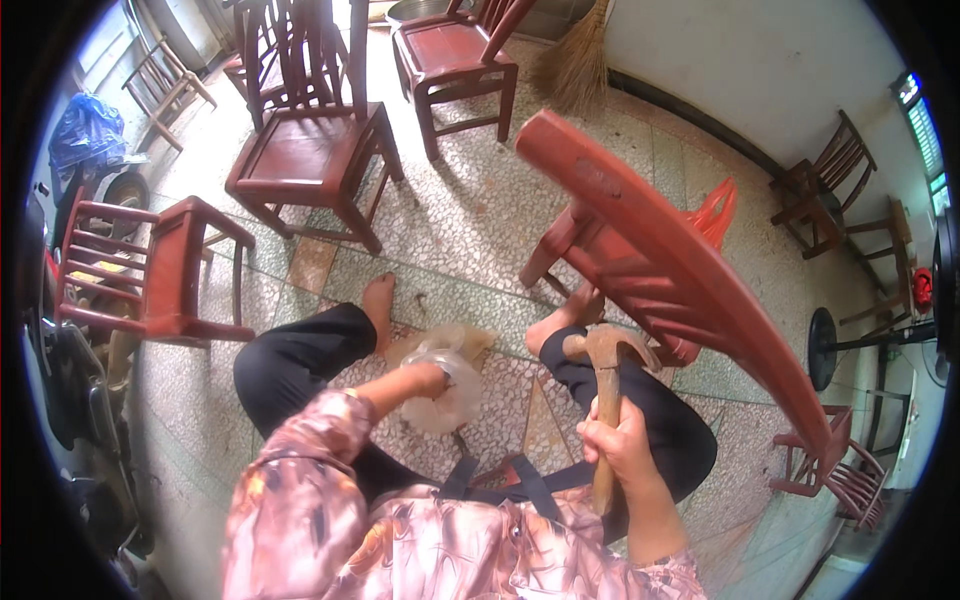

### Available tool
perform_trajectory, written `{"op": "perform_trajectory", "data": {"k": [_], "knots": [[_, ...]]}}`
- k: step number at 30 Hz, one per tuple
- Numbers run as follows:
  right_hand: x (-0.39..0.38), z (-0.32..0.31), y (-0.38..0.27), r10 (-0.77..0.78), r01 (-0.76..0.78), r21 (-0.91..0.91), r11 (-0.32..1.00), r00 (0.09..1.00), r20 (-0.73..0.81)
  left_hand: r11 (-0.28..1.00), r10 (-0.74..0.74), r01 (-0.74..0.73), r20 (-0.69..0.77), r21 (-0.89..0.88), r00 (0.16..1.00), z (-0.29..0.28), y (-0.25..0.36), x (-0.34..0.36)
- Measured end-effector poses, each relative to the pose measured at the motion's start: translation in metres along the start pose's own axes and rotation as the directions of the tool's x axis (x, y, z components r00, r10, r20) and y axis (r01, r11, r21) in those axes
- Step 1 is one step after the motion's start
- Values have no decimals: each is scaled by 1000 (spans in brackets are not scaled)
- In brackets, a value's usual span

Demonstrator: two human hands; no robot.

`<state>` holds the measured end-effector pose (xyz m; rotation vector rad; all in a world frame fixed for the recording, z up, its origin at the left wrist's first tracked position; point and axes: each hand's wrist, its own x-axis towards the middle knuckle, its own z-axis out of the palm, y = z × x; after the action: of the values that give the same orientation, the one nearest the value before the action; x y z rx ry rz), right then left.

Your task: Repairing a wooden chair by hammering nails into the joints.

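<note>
The right hand (622, 445) is closed tight around a hammer (605, 385) beside the tipped red chair (660, 250), the left hand (432, 378) digs in a clear bag (445, 385) on the floor, no hitting yet

1. One view only: head-worn fisheye camera, looking steeply down over the wearer's chest and lap.
2. It faced the terrazzo floor (470, 220), which ran up and away to a white wall (740, 60) along the top.
3. Near range: forearms entered from the lower edge, knees mid-picture.
4. Straight edges bowed toward the dark circular rim.
</note>
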<state>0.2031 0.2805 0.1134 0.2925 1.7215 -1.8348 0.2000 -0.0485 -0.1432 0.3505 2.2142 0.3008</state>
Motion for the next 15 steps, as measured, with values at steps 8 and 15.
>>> {"op": "perform_trajectory", "data": {"k": [8, 15], "knots": [[0, 2, 34, -398, 387, -408, 827, 915, 61, 58, 114, -268, -260, -962, 959, -108, 70, -138], [-1, 38, 6, -409, 423, -152, 893, 905, 115, -594, 297, -270, -519, -758, 802, -89, 141, -142]]}}
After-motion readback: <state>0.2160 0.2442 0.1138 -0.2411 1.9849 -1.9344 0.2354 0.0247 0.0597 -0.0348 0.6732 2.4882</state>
